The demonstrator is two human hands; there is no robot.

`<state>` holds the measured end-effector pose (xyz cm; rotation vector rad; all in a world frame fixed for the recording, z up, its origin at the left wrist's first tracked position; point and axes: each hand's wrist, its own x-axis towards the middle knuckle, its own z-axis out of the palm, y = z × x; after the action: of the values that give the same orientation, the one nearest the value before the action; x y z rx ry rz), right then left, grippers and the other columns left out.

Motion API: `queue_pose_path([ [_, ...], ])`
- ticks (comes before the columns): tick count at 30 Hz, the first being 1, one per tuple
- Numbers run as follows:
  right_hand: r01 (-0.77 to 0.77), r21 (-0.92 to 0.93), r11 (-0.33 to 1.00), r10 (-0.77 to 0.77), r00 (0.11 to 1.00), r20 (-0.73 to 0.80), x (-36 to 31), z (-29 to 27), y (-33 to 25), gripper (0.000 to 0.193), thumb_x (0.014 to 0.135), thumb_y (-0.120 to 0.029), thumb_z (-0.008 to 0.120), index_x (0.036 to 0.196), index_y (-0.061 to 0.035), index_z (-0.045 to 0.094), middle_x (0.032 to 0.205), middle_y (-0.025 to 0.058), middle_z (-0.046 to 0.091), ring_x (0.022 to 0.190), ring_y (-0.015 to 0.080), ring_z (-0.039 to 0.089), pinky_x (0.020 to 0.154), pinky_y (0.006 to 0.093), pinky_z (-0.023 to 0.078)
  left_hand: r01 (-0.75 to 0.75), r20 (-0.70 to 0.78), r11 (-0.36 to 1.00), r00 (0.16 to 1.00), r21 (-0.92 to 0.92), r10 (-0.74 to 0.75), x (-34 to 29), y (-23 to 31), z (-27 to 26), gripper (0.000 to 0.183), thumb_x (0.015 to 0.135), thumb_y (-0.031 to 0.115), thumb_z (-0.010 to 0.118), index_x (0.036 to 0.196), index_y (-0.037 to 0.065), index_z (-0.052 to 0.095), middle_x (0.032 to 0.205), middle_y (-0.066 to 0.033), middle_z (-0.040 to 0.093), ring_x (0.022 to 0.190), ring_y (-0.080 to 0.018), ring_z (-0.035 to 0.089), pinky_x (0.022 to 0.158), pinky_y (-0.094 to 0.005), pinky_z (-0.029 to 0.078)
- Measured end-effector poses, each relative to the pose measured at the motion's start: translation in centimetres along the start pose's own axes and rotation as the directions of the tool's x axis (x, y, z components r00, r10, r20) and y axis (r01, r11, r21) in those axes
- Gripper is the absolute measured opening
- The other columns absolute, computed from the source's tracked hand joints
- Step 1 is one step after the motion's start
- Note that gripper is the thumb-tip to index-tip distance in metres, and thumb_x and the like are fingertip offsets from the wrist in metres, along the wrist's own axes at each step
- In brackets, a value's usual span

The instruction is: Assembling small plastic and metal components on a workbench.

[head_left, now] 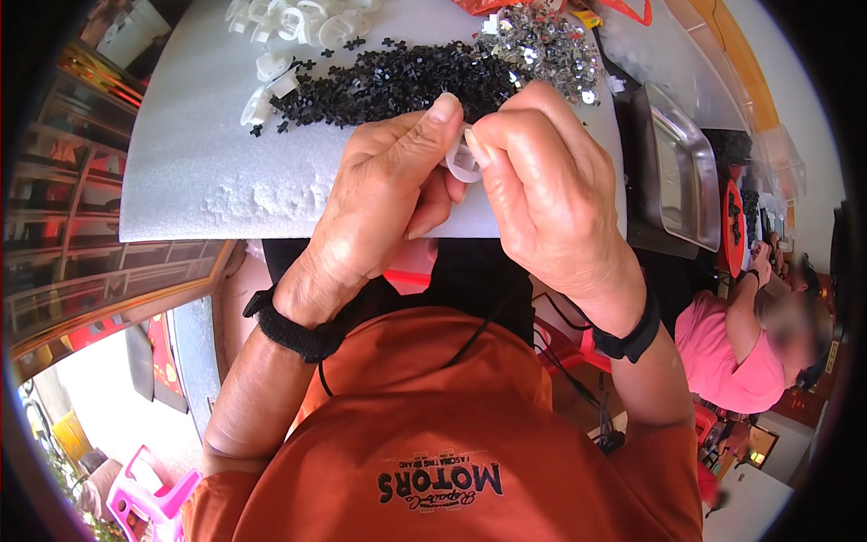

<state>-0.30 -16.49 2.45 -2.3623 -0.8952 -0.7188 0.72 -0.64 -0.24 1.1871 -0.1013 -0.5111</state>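
Between both hands, just above the near edge of the table, is a small white plastic ring-shaped part point(464, 166). My left hand point(390, 176) grips it from the left, thumb pointing up and fingers curled beneath. My right hand point(553, 172) pinches at its upper right side with thumb and forefinger; any small piece between those fingertips is hidden. Beyond the hands lies a wide heap of small black cross-shaped pieces point(379, 83). Next to it on the right is a pile of shiny metal pieces point(551, 50).
More white plastic parts point(312, 20) lie at the far left of the foam-covered table point(172, 190). A metal tray point(682, 172) stands to the right. Over there a person in a pink shirt point(731, 348) sits by a red tray point(733, 217). A pink stool point(153, 497) is at lower left.
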Motion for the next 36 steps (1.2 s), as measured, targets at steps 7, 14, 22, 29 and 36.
queue_pose_path([
  [7, -0.105, 0.153, 0.983, 0.115, 0.992, -0.053, -0.4, 0.2, -0.1, 0.014, 0.076, 0.006, 0.060, 0.080, -0.0038, 0.050, 0.073, 0.0081, 0.049, 0.059, 0.0247, 0.053, 0.050, 0.0329, 0.043, 0.016, -0.013, 0.999, 1.000, -0.030, -0.016, -0.1, 0.1, 0.2, 0.050, 0.097, 0.045, 0.045, 0.072, 0.002, 0.053, 0.051, -0.0008, 0.042, 0.040, -0.0061, 0.031, 0.038, -0.0236, 0.022],
  [14, -0.167, 0.215, 0.962, 0.179, 0.983, -0.036, -0.4, 0.0, -0.2, 0.012, 0.079, 0.007, 0.059, 0.082, -0.0026, 0.051, 0.074, 0.0093, 0.051, 0.059, 0.0264, 0.053, 0.052, 0.0338, 0.043, 0.003, 0.017, 1.000, 1.000, 0.007, -0.003, -0.1, 0.0, 0.0, 0.045, 0.098, 0.041, 0.044, 0.084, 0.002, 0.058, 0.060, -0.0055, 0.054, 0.036, -0.0060, 0.032, 0.034, -0.0219, 0.021],
  [22, 0.011, -0.050, 0.999, -0.012, 1.000, -0.013, -0.5, 0.2, 0.1, 0.012, 0.078, 0.001, 0.060, 0.080, -0.0046, 0.050, 0.073, 0.0089, 0.046, 0.059, 0.0280, 0.052, 0.051, 0.0355, 0.043, 0.005, -0.020, 1.000, 1.000, -0.006, -0.005, 0.1, -0.3, 0.1, 0.050, 0.097, 0.044, 0.048, 0.071, 0.002, 0.053, 0.051, 0.0005, 0.041, 0.041, -0.0049, 0.031, 0.038, -0.0230, 0.021],
  [29, -0.572, 0.607, 0.551, 0.491, 0.811, 0.318, -0.1, -1.4, -0.2, 0.008, 0.088, -0.007, 0.061, 0.088, -0.0036, 0.054, 0.080, -0.0009, 0.055, 0.069, 0.0060, 0.053, 0.058, 0.0224, 0.044, -0.012, 0.056, 1.000, 0.998, 0.002, 0.012, -0.1, -0.3, -0.3, 0.047, 0.098, 0.042, 0.046, 0.081, 0.000, 0.059, 0.061, -0.0043, 0.054, 0.038, -0.0047, 0.031, 0.035, -0.0211, 0.020],
  [36, -0.718, 0.678, 0.157, 0.446, 0.664, 0.600, -0.1, -1.8, 1.0, 0.011, 0.091, -0.015, 0.061, 0.092, -0.0049, 0.057, 0.079, -0.0012, 0.059, 0.061, 0.0007, 0.045, 0.049, 0.0169, 0.032, -0.017, 0.109, 1.000, 0.994, -0.003, 0.017, -0.1, 0.0, -0.2, 0.048, 0.098, 0.042, 0.046, 0.079, 0.000, 0.058, 0.060, -0.0024, 0.052, 0.038, -0.0035, 0.028, 0.035, -0.0212, 0.018],
])
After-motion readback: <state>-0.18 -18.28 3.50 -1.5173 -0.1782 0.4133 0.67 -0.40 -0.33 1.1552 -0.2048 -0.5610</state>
